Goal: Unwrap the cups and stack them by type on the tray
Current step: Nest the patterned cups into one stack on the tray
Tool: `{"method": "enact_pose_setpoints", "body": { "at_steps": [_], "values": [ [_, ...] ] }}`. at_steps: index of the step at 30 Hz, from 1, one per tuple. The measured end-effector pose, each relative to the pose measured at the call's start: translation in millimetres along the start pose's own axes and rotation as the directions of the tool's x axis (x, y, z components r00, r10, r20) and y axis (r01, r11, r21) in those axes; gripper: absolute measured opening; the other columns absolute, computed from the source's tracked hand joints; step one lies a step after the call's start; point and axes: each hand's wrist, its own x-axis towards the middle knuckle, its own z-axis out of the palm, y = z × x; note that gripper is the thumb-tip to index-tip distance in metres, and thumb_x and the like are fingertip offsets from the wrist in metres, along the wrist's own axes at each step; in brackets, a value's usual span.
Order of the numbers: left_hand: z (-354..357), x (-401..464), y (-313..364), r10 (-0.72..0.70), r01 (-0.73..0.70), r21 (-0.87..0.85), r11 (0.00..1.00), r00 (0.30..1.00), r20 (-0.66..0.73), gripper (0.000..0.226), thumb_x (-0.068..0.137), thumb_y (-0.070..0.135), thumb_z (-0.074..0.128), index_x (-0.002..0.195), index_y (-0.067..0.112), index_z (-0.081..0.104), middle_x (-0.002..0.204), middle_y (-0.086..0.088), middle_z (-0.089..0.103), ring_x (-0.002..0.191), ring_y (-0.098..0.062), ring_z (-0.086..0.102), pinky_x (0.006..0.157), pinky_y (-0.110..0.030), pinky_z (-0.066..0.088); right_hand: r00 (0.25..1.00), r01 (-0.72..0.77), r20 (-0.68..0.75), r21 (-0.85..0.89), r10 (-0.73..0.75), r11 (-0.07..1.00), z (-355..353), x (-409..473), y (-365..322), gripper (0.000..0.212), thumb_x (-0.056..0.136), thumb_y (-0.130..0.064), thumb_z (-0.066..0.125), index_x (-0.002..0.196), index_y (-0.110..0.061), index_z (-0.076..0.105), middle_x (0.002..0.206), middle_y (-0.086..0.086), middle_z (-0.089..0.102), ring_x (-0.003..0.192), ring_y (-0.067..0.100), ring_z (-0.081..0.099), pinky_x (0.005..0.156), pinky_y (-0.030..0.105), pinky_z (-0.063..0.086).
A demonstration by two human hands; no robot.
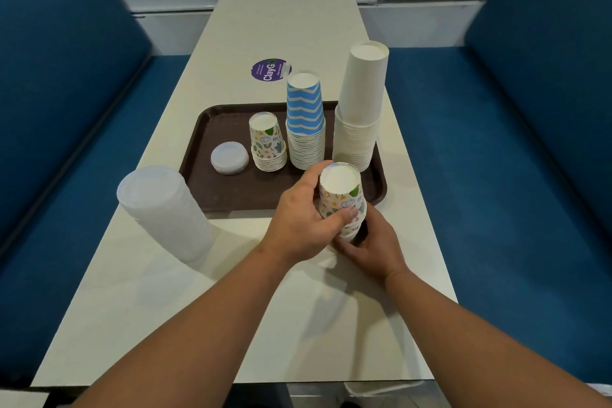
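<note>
Patterned cup stack (pixel 342 199): inverted, at tray's near edge.
Left hand (pixel 298 222): gripping stack's upper part.
Right hand (pixel 374 243): gripping stack's base.
Tray (pixel 231 192): brown; holds lids (pixel 229 157), patterned (pixel 267 142), blue zigzag (pixel 305 122), white stacks (pixel 359 109).

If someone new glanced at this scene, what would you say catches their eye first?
Probably both hands, the left hand and right hand, gripping a patterned cup stack at the near edge of the brown tray. Next, the three upturned stacks on the tray: a short patterned one, blue chevron cups and tall white cups at the right. A tall stack of clear lids stands on the table left of the tray.
</note>
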Motion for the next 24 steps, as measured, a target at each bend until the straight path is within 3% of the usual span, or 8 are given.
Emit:
{"method": "enact_pose_setpoints", "body": {
  "at_steps": [5, 8, 11, 15, 18, 21, 24],
  "values": [
    [-7.9, 5.8, 14.2, 0.004, -0.022, -0.228, 0.973, 0.997, -0.078, 0.062, 0.07, 0.023, 0.081, 0.124, 0.031, 0.052, 0.118, 0.003, 0.066, 0.111, -0.014, 0.064, 0.095, -0.042, 0.054, 1.0, 0.012, 0.008, 0.039, -0.012, 0.999, 0.1, -2.1, 0.0, 0.071, 0.068, -0.056, 0.078, 0.132, -0.035, 0.052, 0.123, -0.02, 0.063, 0.109, -0.004, 0.06, 0.091, 0.021, 0.052],
    [-27.6, 22.2, 30.1, 0.048, -0.138, -0.337, 0.931, 0.964, -0.261, 0.061, 0.069, 0.018, 0.079, 0.123, 0.022, 0.05, 0.117, 0.0, 0.064, 0.11, -0.014, 0.064, 0.093, -0.037, 0.053, 1.0, 0.012, 0.01, 0.054, -0.013, 0.998, 0.6, -2.5, 1.3, 0.074, 0.067, -0.054, 0.079, 0.133, -0.036, 0.051, 0.126, -0.017, 0.063, 0.114, 0.0, 0.06, 0.096, 0.024, 0.05],
    [-58.2, 47.1, 33.0, 0.11, -0.217, -0.213, 0.953, 0.899, -0.425, 0.062, 0.074, 0.018, 0.078, 0.127, 0.014, 0.046, 0.123, -0.006, 0.061, 0.114, -0.017, 0.062, 0.096, -0.038, 0.052, 1.0, -0.002, 0.024, 0.007, 0.002, 1.0, 0.5, -0.7, 0.3, 0.069, 0.07, -0.047, 0.082, 0.129, -0.042, 0.047, 0.126, -0.022, 0.058, 0.112, -0.002, 0.055, 0.098, 0.019, 0.045],
    [-87.1, 82.2, 17.7, 0.133, -0.103, 0.084, 0.991, 0.807, -0.576, 0.069, 0.077, 0.033, 0.077, 0.135, 0.012, 0.045, 0.12, 0.0, 0.063, 0.108, -0.01, 0.062, 0.093, -0.028, 0.053, 0.999, -0.038, 0.015, 0.044, 0.037, 0.998, 2.3, -0.5, 1.8, 0.067, 0.064, -0.056, 0.08, 0.122, -0.056, 0.046, 0.122, -0.028, 0.059, 0.114, 0.0, 0.057, 0.1, 0.028, 0.049],
    [-95.1, 106.4, 7.9, 0.112, -0.005, 0.186, 0.983, 0.813, -0.571, 0.068, 0.078, 0.034, 0.076, 0.136, 0.015, 0.044, 0.12, -0.001, 0.062, 0.105, -0.01, 0.061, 0.084, -0.011, 0.049, 0.999, -0.039, 0.015, 0.059, 0.038, 0.997, 3.9, -0.9, 4.2, 0.07, 0.063, -0.058, 0.079, 0.125, -0.053, 0.047, 0.123, -0.025, 0.061, 0.116, 0.003, 0.058, 0.101, 0.036, 0.052],
    [-94.0, 122.9, -5.5, 0.078, 0.067, 0.25, 0.966, 0.844, -0.53, 0.069, 0.078, 0.037, 0.075, 0.137, 0.018, 0.043, 0.122, -0.003, 0.061, 0.108, -0.014, 0.059, 0.088, -0.02, 0.05, 0.999, -0.045, 0.023, 0.058, 0.043, 0.997, 4.0, -0.7, 4.5, 0.071, 0.063, -0.058, 0.079, 0.126, -0.052, 0.046, 0.124, -0.023, 0.061, 0.117, 0.006, 0.058, 0.101, 0.04, 0.052],
    [-86.3, 129.5, -23.3, -0.066, 0.194, 0.238, 0.952, 0.887, -0.458, 0.073, 0.082, 0.03, 0.074, 0.143, 0.019, 0.035, 0.131, -0.005, 0.057, 0.118, -0.018, 0.055, 0.094, -0.026, 0.047, 0.999, -0.037, 0.021, 0.051, 0.036, 0.998, 3.7, -0.5, 4.3, 0.067, 0.064, -0.056, 0.08, 0.121, -0.06, 0.045, 0.123, -0.024, 0.061, 0.116, 0.005, 0.059, 0.1, 0.039, 0.053]
  ]
}}
